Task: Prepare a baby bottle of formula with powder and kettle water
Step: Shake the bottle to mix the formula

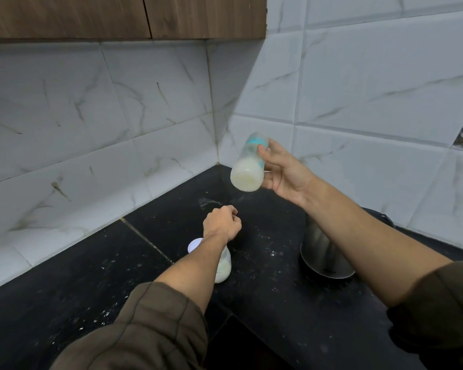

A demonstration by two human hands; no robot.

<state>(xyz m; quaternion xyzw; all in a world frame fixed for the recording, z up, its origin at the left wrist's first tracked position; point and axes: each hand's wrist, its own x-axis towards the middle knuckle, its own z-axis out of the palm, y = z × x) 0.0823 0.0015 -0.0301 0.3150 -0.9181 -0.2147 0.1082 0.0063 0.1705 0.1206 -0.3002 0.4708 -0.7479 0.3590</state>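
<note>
My right hand [284, 173] holds a clear baby bottle [247, 166] in the air above the counter corner. The bottle is tilted and blurred, has a teal ring near its top, and pale milky liquid fills its lower part. My left hand [221, 222] hovers over the black counter [91, 289] as a closed fist; nothing shows in it. Under my left forearm stands a small jar of pale powder [223, 268] with a white lid [195, 245]. A steel kettle [324, 252] sits to the right, partly hidden by my right forearm.
White marble-look tiled walls [118, 116] meet in a corner behind the counter. A wooden cabinet [118, 17] hangs overhead at the left. White powder specks [211, 202] are scattered on the counter near the corner.
</note>
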